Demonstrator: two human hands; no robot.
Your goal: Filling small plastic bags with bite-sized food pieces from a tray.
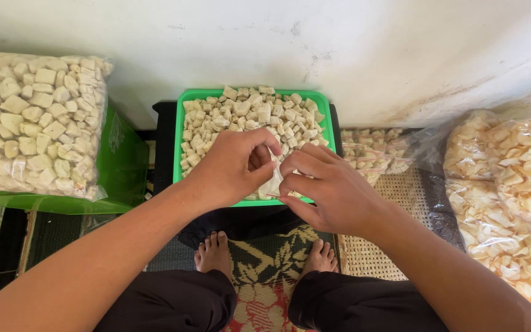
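Two hands meet in the middle of the frame, over the green tray (187, 98) of pale cubes (247, 114). Left hand (232, 169) and right hand (330, 187) both pinch a small clear bag (273, 182) between fingertips. It looks thin, light and slippery, so its top edge is the best place to hold.
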